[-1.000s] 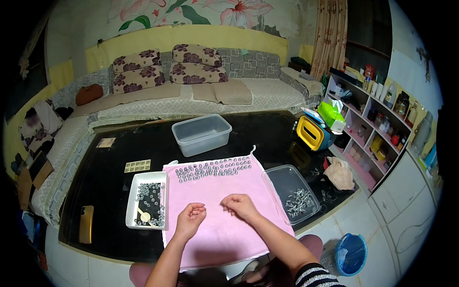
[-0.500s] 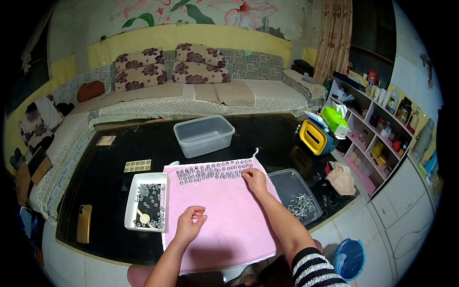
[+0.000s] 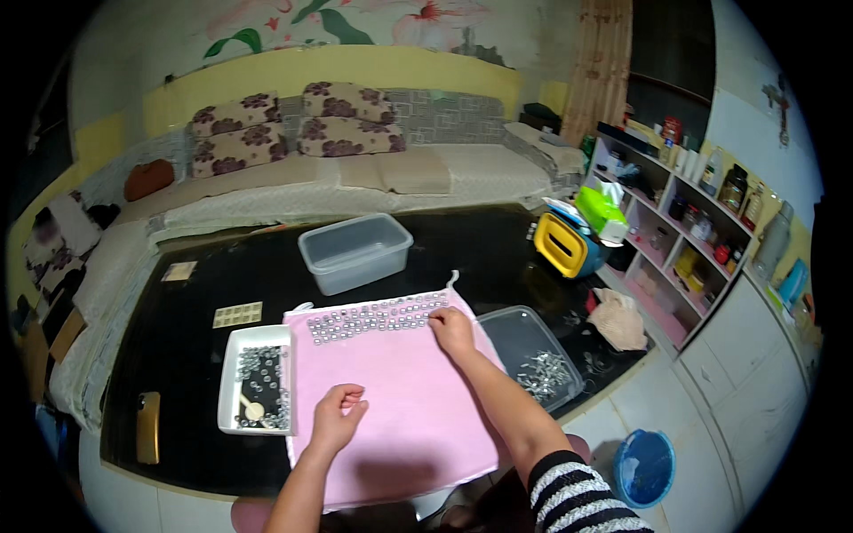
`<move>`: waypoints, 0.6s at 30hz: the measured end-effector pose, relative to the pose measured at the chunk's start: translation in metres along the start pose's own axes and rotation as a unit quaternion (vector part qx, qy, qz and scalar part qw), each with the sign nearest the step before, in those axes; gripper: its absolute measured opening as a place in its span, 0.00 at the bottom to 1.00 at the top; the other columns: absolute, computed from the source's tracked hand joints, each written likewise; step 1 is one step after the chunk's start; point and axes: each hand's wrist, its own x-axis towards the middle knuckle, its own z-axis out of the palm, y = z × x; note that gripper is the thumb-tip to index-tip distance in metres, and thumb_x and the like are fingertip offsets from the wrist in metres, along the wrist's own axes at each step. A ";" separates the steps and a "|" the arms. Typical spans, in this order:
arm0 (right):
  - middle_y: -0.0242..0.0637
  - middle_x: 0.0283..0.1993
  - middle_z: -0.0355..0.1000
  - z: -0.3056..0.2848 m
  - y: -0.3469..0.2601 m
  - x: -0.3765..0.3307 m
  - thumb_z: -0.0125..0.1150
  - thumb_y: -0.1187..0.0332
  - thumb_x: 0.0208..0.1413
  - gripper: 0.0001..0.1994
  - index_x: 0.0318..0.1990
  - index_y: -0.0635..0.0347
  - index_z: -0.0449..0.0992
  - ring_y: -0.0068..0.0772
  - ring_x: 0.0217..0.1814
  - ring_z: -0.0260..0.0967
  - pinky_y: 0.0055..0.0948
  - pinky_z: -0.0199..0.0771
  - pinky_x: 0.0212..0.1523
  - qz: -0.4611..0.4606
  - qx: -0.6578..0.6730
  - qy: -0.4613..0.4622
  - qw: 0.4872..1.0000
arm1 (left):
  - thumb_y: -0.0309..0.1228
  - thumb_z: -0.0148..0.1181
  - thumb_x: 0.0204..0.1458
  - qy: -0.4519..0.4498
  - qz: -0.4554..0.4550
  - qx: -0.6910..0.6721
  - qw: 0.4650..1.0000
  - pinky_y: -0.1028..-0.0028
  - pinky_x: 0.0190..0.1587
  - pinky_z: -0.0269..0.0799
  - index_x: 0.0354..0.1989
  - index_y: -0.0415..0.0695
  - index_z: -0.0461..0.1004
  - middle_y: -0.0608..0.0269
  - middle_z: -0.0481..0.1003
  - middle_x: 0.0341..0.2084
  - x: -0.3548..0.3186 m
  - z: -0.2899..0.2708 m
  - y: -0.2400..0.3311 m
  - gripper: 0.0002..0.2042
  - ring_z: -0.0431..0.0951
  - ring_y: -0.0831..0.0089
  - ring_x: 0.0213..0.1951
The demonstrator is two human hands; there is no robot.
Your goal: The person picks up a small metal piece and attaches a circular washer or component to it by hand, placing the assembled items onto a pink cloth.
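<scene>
A pink cloth [image 3: 400, 400] with white edging lies on the black table. Across its far part run several rows of small, shiny, silvery round pieces [image 3: 369, 316]. My right hand [image 3: 453, 332] is at the right end of these rows, its thumb and fingertips pinched together; whatever they hold is hidden. Over the cloth's left part hovers my left hand [image 3: 338, 417], loosely curled, with thumb and fingers apart and nothing visible between them. Left of the cloth, a white tray [image 3: 225, 377] contains more round pieces and a pale spoon [image 3: 252, 409]. To the right, small metal parts [image 3: 544, 375] lie in a clear shallow container [image 3: 511, 333].
Beyond the cloth stands a clear plastic tub [image 3: 355, 258]. A gold phone [image 3: 148, 426] and a patterned card [image 3: 237, 314] lie at the left. At the right are a yellow-and-blue box [image 3: 566, 244], a beige cloth [image 3: 617, 318] and, on the floor, a blue bucket [image 3: 645, 469].
The whole view has shifted, so the scene sits farther left in the picture. My right hand stays pinched at the rows' right end, and my left hand keeps its loose curl.
</scene>
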 end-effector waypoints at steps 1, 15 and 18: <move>0.44 0.28 0.69 -0.001 0.000 -0.001 0.58 0.69 0.40 0.08 0.29 0.62 0.74 0.41 0.32 0.67 0.33 0.66 0.35 0.013 0.004 -0.003 1.000 | 0.23 0.59 0.40 0.000 -0.004 -0.002 1.000 0.76 0.36 0.69 0.34 0.38 0.71 0.60 0.72 0.29 0.001 0.000 -0.002 0.11 0.72 0.75 0.31; 0.39 0.28 0.71 -0.195 0.033 -0.052 0.61 0.69 0.36 0.09 0.29 0.59 0.74 0.37 0.32 0.69 0.31 0.68 0.35 0.109 -0.082 -0.269 0.953 | 0.23 0.59 0.39 -0.029 0.033 0.102 0.994 0.73 0.36 0.68 0.30 0.40 0.71 0.59 0.70 0.28 -0.004 -0.004 0.016 0.08 0.72 0.68 0.31; 0.40 0.28 0.71 -0.190 0.029 -0.055 0.61 0.68 0.37 0.09 0.28 0.59 0.74 0.38 0.32 0.69 0.32 0.67 0.35 0.034 -0.132 -0.268 0.954 | 0.23 0.59 0.39 -0.029 0.065 0.106 0.992 0.74 0.36 0.68 0.30 0.40 0.71 0.59 0.70 0.28 -0.006 -0.008 0.012 0.07 0.72 0.69 0.31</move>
